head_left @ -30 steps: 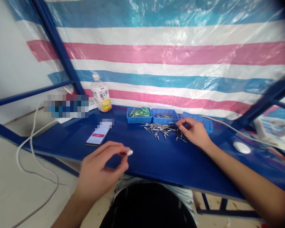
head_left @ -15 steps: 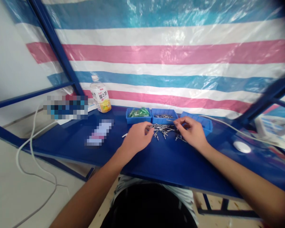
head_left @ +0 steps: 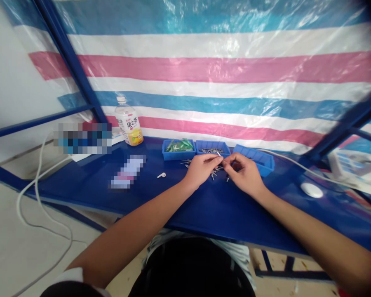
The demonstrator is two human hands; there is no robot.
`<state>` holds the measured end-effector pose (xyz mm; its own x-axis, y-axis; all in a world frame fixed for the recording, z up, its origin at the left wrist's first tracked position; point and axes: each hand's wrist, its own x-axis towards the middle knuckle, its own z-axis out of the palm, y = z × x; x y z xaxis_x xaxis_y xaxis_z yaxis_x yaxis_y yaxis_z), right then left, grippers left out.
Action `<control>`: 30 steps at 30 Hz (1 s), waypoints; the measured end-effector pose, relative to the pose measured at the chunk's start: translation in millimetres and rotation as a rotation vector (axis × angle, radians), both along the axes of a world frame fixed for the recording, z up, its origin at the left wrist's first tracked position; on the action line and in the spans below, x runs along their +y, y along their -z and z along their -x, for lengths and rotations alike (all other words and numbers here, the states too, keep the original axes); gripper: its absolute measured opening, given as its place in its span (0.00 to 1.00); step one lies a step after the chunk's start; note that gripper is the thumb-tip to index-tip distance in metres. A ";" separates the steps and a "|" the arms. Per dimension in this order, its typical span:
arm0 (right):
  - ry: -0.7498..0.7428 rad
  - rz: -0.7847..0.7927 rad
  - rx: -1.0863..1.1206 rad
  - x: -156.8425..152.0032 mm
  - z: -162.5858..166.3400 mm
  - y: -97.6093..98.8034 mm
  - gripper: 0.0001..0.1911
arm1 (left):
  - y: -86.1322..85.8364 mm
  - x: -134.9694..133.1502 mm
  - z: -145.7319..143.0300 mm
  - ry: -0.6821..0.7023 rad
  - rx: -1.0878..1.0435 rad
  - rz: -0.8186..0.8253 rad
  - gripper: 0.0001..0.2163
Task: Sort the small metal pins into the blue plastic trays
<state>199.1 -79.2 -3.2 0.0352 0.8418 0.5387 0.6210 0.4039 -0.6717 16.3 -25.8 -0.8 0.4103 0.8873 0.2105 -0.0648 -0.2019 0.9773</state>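
My left hand (head_left: 202,169) and my right hand (head_left: 244,171) meet at their fingertips over a loose heap of blind rivets (head_left: 214,173) on the blue table. Both hands are closed in a pinch. A small silver blind rivet (head_left: 219,154) pokes up between the fingertips; most of it is hidden by the fingers. Just behind the hands stands a blue bin (head_left: 198,145) with more rivets in it. To its left, another blue bin (head_left: 177,156) holds green slender pieces (head_left: 181,145). A third blue bin (head_left: 264,165) sits tilted behind my right hand.
A drink bottle (head_left: 130,123) stands at the back left, near a blurred-out phone-like object (head_left: 128,171). One white earbud (head_left: 161,175) lies left of my left hand. A white oval object (head_left: 311,190) and a white cable (head_left: 292,160) are on the right. Blue frame posts (head_left: 71,62) flank the table.
My left hand has moved right, off the left side of the heap, to meet my right hand's fingertips. The earbud has come into full view. My right hand has hardly moved.
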 end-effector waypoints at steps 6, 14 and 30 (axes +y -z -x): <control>-0.015 0.020 -0.036 0.2 -1.5 -1.7 0.13 | 10.7 6.6 -3.3 -0.027 -0.002 -0.078 0.13; -0.054 -0.027 0.065 1.9 -7.0 -3.6 0.17 | 3.0 8.2 6.8 0.008 0.189 -0.343 0.08; -0.102 0.099 0.263 -1.8 -3.8 0.3 0.17 | 8.2 20.5 4.0 0.137 -0.165 0.082 0.20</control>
